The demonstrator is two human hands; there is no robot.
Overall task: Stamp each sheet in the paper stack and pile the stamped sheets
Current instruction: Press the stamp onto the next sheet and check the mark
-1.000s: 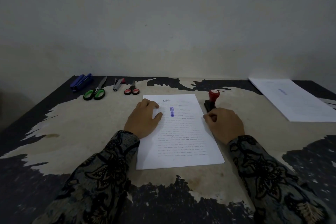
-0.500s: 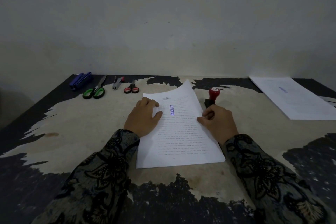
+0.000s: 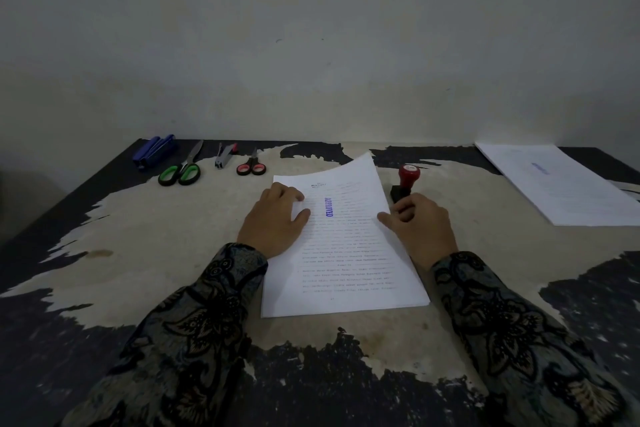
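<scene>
Worn desk (image 3: 180, 263) against a plain wall. Right hand (image 3: 420, 225), the nearer one, pinches the right edge of the stamped top sheet (image 3: 349, 239), far corner lifted, long axis running away from the person; left hand (image 3: 277, 222) rests flat-fingered on the paper stack (image 3: 343, 307). Stamped pile (image 3: 561, 184) lies well apart, far right; stamp (image 3: 405, 182) stands just beyond the right hand.

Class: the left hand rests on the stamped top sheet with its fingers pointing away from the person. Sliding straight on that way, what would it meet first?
Probably the red-handled scissors, past the top sheet's far edge; the left hand may pass beside them.
</scene>
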